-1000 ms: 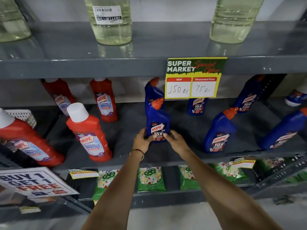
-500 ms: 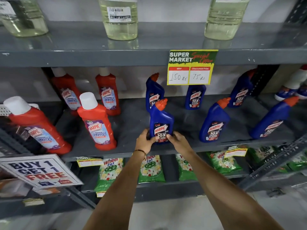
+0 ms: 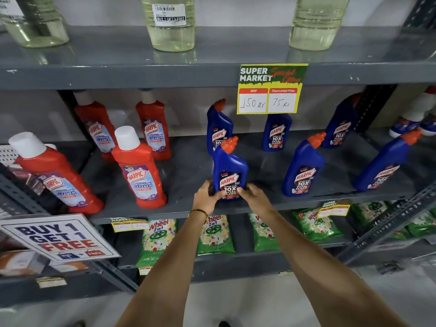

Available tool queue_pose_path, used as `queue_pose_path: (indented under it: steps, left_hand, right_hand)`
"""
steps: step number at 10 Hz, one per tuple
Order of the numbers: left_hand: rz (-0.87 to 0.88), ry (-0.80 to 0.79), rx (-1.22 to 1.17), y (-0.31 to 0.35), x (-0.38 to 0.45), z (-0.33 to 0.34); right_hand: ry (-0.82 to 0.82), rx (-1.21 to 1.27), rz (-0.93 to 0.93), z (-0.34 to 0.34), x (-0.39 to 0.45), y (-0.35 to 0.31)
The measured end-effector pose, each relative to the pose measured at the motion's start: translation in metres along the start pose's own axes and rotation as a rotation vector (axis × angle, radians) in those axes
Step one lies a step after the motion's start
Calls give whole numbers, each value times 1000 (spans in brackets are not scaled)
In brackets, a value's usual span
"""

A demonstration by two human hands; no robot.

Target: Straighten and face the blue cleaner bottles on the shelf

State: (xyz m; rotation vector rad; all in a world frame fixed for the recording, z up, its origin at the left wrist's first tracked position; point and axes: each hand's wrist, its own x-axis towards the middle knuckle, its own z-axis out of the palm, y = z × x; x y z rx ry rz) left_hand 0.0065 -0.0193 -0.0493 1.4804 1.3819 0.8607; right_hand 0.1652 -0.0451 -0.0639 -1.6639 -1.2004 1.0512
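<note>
Middle shelf (image 3: 179, 175), scanned left to right. Four red cleaner bottles (image 3: 139, 168) occupy the left half; not part of the job.

Left hand (image 3: 205, 197) and right hand (image 3: 253, 197) each press one side of the base of the front blue bottle (image 3: 230, 171). Grip of both hands is closed on that bottle, fingers wrapped at label height. The bottle stands upright near the shelf's front edge, label facing out, cap angled right.

Behind it, a second blue bottle (image 3: 219, 128) stands upright, its lower label blocked by the front one. Further right at the back: a blue bottle (image 3: 276, 134) whose top is covered by the yellow price card (image 3: 271, 89), then another (image 3: 339, 127) against the dark upright. In front: one blue bottle (image 3: 304, 168) and, near the right margin, a last one (image 3: 384, 164). Both appear to lean right, though the wide lens may exaggerate this.

Judgement on progress: early. The held bottle looks faced; five blue bottles appear untouched, unevenly spaced, front row not in line.

Hard to make out: white-and-blue containers (image 3: 417, 121) at far right are cut by the frame. Whether the held bottle's base sits on the shelf or is slightly lifted cannot be told; the hands cover it.
</note>
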Motion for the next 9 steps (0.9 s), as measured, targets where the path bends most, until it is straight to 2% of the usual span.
queue_pose_path:
  steps: [5,8,9]
  left_hand:
    - [-9,-3,53,4,-5,0]
    - [-25,30,77,-2,-16,3]
    - [-16,112,230,-1,-27,0]
  right_hand:
    - [-20,9,34,-1,-5,-4]
    - [57,-31,63,4,-14,-1]
    - [112,-67,30,4,-26,0]
